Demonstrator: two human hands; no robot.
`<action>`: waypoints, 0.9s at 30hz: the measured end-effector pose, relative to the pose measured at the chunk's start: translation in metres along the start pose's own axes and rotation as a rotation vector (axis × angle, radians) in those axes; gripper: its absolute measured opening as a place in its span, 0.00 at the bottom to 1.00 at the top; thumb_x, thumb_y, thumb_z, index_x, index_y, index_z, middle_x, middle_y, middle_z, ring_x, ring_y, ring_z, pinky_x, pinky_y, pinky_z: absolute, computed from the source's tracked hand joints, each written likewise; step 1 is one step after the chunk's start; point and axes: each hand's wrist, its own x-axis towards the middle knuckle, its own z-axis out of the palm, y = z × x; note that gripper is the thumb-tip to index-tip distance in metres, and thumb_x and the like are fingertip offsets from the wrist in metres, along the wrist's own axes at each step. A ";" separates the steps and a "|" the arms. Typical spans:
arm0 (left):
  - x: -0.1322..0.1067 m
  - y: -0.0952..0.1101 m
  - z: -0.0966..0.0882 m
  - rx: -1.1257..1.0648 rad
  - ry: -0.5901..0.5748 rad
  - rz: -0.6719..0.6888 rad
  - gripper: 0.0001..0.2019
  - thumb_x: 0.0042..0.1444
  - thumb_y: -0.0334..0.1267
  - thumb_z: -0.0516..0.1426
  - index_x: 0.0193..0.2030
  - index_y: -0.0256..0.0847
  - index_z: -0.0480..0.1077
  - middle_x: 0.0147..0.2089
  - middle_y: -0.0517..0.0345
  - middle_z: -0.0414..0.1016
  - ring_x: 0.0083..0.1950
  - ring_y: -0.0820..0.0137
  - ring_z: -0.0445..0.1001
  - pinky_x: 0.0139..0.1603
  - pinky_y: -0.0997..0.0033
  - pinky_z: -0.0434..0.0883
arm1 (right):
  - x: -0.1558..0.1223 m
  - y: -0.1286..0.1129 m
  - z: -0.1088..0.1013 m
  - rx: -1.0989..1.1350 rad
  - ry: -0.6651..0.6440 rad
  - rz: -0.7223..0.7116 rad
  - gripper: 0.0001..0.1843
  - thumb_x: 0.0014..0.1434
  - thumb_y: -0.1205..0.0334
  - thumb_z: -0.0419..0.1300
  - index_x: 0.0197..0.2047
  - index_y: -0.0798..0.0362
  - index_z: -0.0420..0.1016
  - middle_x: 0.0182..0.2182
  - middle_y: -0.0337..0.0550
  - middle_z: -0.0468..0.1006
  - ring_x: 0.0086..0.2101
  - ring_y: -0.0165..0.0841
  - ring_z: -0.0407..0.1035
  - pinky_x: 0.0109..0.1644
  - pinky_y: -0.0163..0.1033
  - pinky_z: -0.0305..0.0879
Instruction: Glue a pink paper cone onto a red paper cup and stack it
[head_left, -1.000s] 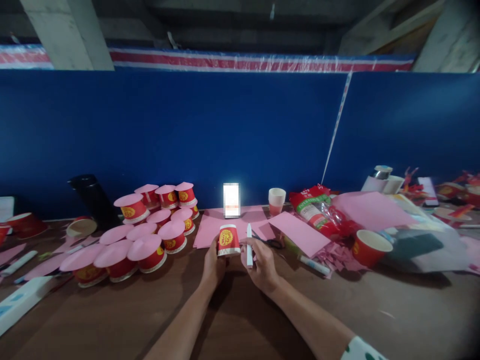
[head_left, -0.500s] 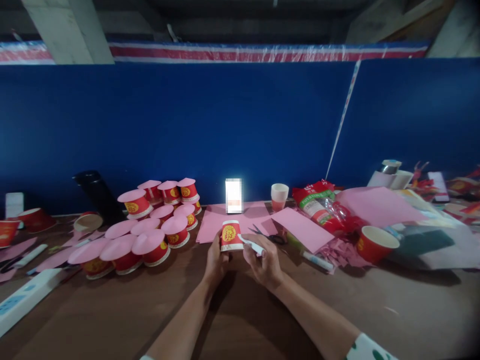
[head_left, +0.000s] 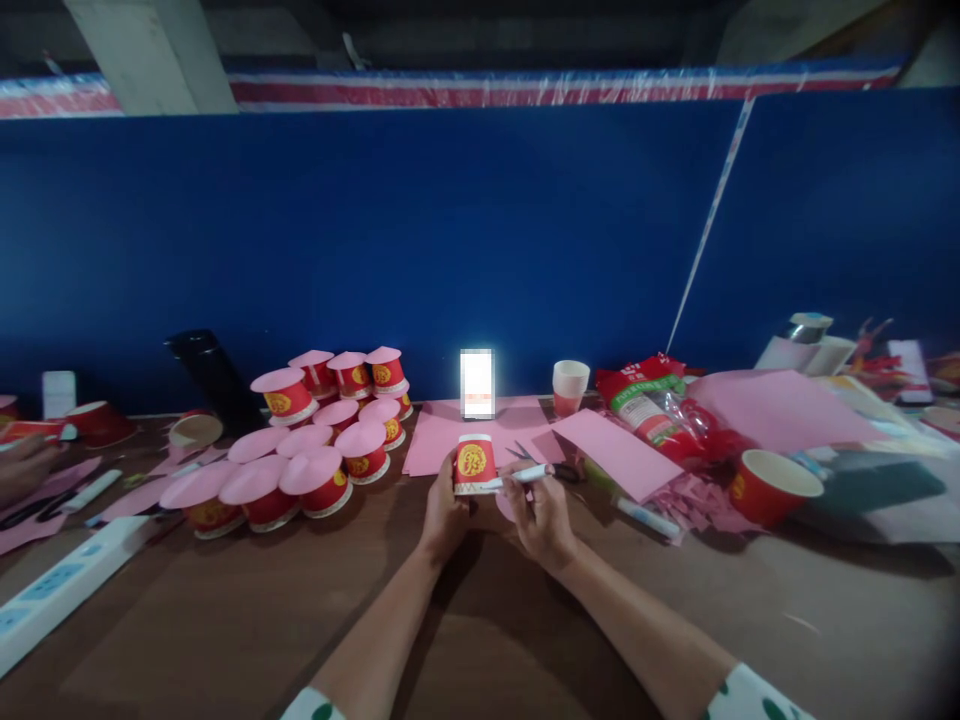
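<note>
Upside down in my left hand [head_left: 445, 510] is a red paper cup [head_left: 472, 462] with a yellow round print; the fingers wrap its left side. My right hand [head_left: 541, 518] grips a white marker [head_left: 529, 474], its tip at the cup's lower white rim, where small dark zigzag marks show. Below the marker, a bit of pink paper [head_left: 507, 507] peeks out beside my right hand. Scissors [head_left: 566, 470] lie just behind that hand, partly hidden. A lit phone [head_left: 478, 383] stands upright behind the cup, on pink paper sheets [head_left: 431, 440].
Several red cups with pink paper tops [head_left: 315, 470] stand to the left, near a black bottle [head_left: 206, 375] and a power strip [head_left: 71, 580]. On the right are a red bag [head_left: 645, 400], pink scraps [head_left: 690, 510] and a red cup [head_left: 772, 490]. Another person's hand [head_left: 26, 465] is far left.
The view has shifted slightly. The marker has moved from the cup's right side to its lower rim, and zigzag marks now show there. Another person's hand has appeared at far left.
</note>
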 end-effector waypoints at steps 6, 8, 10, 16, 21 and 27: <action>-0.001 0.004 0.000 -0.019 -0.012 -0.026 0.31 0.43 0.25 0.51 0.58 0.38 0.59 0.44 0.53 0.75 0.39 0.69 0.73 0.38 0.73 0.70 | -0.001 0.003 0.002 -0.027 -0.030 -0.010 0.11 0.63 0.62 0.48 0.34 0.54 0.70 0.30 0.45 0.76 0.32 0.34 0.69 0.35 0.37 0.64; -0.001 0.006 0.000 -0.017 -0.010 -0.028 0.30 0.43 0.25 0.51 0.57 0.38 0.60 0.45 0.53 0.74 0.40 0.69 0.73 0.39 0.73 0.69 | -0.002 0.003 0.002 -0.039 -0.035 -0.011 0.11 0.63 0.62 0.48 0.34 0.54 0.70 0.29 0.45 0.76 0.32 0.34 0.69 0.35 0.37 0.64; -0.002 0.008 0.000 -0.018 -0.010 -0.041 0.29 0.43 0.25 0.51 0.56 0.38 0.61 0.45 0.54 0.74 0.40 0.69 0.73 0.38 0.74 0.70 | -0.002 0.003 0.002 -0.050 -0.034 -0.014 0.11 0.63 0.61 0.48 0.34 0.54 0.70 0.29 0.45 0.76 0.31 0.34 0.69 0.35 0.37 0.64; -0.003 0.011 0.000 -0.039 -0.010 -0.100 0.28 0.44 0.26 0.51 0.56 0.38 0.61 0.45 0.53 0.75 0.37 0.69 0.73 0.33 0.75 0.70 | -0.002 0.004 0.003 -0.049 -0.022 -0.036 0.10 0.63 0.62 0.49 0.35 0.54 0.70 0.30 0.45 0.76 0.31 0.34 0.70 0.34 0.37 0.65; -0.002 0.006 0.001 -0.042 -0.019 -0.077 0.28 0.45 0.26 0.50 0.57 0.39 0.61 0.46 0.53 0.75 0.38 0.69 0.73 0.33 0.75 0.70 | -0.003 0.005 0.004 -0.062 -0.020 -0.046 0.09 0.63 0.62 0.49 0.36 0.53 0.69 0.31 0.45 0.76 0.31 0.34 0.70 0.35 0.37 0.65; -0.002 0.004 0.002 -0.026 -0.002 -0.072 0.29 0.44 0.26 0.50 0.57 0.39 0.61 0.46 0.53 0.75 0.39 0.69 0.73 0.35 0.74 0.70 | -0.003 0.005 0.003 -0.060 -0.041 -0.029 0.10 0.63 0.62 0.49 0.36 0.53 0.69 0.30 0.45 0.76 0.31 0.34 0.69 0.35 0.37 0.64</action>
